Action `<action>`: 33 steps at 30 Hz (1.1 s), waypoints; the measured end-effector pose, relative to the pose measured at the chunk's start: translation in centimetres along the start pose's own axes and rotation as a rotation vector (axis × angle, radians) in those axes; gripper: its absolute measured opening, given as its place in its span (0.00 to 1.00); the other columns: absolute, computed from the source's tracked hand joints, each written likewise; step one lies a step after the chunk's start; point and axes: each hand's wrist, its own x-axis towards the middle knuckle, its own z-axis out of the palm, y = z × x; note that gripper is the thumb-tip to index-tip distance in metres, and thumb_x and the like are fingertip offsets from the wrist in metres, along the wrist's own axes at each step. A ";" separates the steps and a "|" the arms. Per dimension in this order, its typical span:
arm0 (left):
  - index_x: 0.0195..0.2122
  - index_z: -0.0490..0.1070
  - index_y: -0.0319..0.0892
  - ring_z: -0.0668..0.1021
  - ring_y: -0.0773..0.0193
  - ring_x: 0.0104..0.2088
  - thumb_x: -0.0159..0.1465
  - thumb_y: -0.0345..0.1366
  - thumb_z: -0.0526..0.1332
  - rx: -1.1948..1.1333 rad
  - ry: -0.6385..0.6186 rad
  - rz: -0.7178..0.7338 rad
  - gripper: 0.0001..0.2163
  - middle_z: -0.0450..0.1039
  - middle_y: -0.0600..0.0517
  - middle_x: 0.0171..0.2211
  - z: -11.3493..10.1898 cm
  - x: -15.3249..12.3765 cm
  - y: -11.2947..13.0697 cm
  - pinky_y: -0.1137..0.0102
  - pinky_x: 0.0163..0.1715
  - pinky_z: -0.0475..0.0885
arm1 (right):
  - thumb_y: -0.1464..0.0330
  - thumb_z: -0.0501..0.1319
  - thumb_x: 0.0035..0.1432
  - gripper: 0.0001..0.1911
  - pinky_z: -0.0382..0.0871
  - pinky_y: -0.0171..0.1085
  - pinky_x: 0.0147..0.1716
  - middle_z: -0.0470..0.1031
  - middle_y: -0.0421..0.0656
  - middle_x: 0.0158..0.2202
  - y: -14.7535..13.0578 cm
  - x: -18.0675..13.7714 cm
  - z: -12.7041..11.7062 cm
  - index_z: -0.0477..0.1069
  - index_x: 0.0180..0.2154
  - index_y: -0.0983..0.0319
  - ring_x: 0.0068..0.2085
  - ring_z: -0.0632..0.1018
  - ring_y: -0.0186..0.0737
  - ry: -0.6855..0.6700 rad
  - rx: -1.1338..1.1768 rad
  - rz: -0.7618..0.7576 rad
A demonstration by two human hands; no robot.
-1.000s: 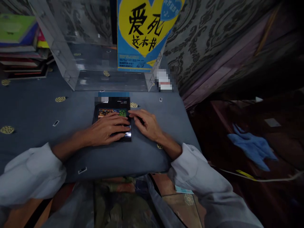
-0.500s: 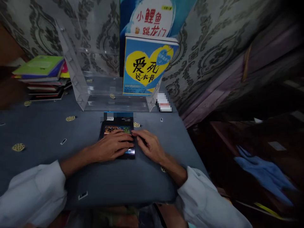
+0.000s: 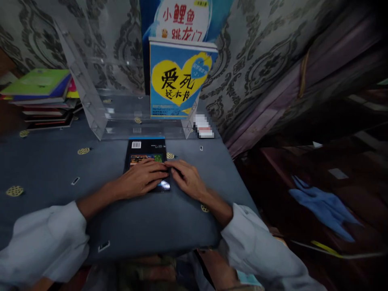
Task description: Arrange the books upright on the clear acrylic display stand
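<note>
A black book lies flat on the table in front of me, its barcode side up and a blue strip along its far edge. My left hand rests flat across its lower half, fingers stretched out, covering part of the coloured picture panel. At the book's right edge is my right hand. Its fingertips touch that edge near the left fingertips, with the thumb held apart from the index finger.
Behind the book stands a clear acrylic rack holding a blue book with a yellow heart. A larger blue book rises behind that one. Left is a book stack; a blurred-out white item sits right of the rack.
The whole scene has shifted slightly left and up as my head moved. Both hands keep nearly the same place on the book.
</note>
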 end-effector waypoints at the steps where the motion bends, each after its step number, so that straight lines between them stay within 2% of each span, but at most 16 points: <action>1: 0.54 0.75 0.42 0.78 0.58 0.56 0.74 0.34 0.52 0.003 0.001 0.002 0.14 0.78 0.45 0.54 0.0 -0.1 0.1 0.56 0.59 0.70 | 0.75 0.53 0.67 0.17 0.77 0.46 0.49 0.81 0.48 0.47 0.0 0.0 0.0 0.73 0.54 0.61 0.48 0.80 0.43 0.002 0.002 -0.001; 6: 0.51 0.75 0.41 0.77 0.56 0.57 0.74 0.36 0.52 -0.022 0.000 0.030 0.14 0.79 0.46 0.52 -0.2 -0.7 1.0 0.53 0.60 0.68 | 0.75 0.53 0.68 0.16 0.77 0.44 0.48 0.82 0.47 0.44 -0.1 -0.2 0.0 0.74 0.52 0.61 0.47 0.81 0.42 0.020 0.024 0.025; 12: 0.52 0.75 0.41 0.78 0.57 0.56 0.73 0.35 0.53 0.004 -0.031 0.059 0.13 0.79 0.46 0.53 -0.3 -0.7 1.4 0.56 0.60 0.68 | 0.74 0.53 0.68 0.15 0.77 0.44 0.46 0.82 0.46 0.45 0.1 -0.1 0.0 0.74 0.52 0.60 0.47 0.81 0.42 0.006 0.021 0.019; 16: 0.52 0.75 0.41 0.78 0.58 0.56 0.73 0.35 0.53 0.022 -0.016 0.060 0.13 0.79 0.46 0.54 -0.2 -0.6 1.3 0.56 0.61 0.68 | 0.74 0.54 0.68 0.15 0.77 0.43 0.44 0.82 0.46 0.42 -0.1 0.0 0.0 0.74 0.51 0.61 0.43 0.81 0.41 0.021 0.035 0.000; 21: 0.49 0.76 0.39 0.79 0.56 0.54 0.73 0.35 0.53 0.057 0.018 0.093 0.13 0.80 0.45 0.51 -0.3 -0.6 1.7 0.57 0.56 0.71 | 0.73 0.55 0.68 0.14 0.77 0.40 0.40 0.82 0.44 0.35 -0.5 -0.1 -0.2 0.76 0.50 0.61 0.38 0.80 0.39 0.025 0.054 -0.009; 26: 0.45 0.77 0.38 0.80 0.58 0.46 0.74 0.34 0.52 0.068 0.061 0.125 0.13 0.82 0.47 0.43 -0.6 -0.5 2.6 0.62 0.50 0.74 | 0.73 0.54 0.68 0.14 0.76 0.39 0.41 0.81 0.43 0.35 -0.4 -0.2 -0.2 0.76 0.49 0.62 0.38 0.80 0.38 0.012 0.064 0.005; 33: 0.48 0.76 0.40 0.79 0.58 0.47 0.74 0.35 0.51 0.128 0.001 0.110 0.14 0.81 0.48 0.43 -0.4 -0.4 2.6 0.61 0.50 0.73 | 0.73 0.54 0.68 0.14 0.76 0.40 0.42 0.82 0.43 0.36 -0.3 -0.1 -0.2 0.76 0.49 0.61 0.39 0.81 0.39 -0.004 0.049 0.028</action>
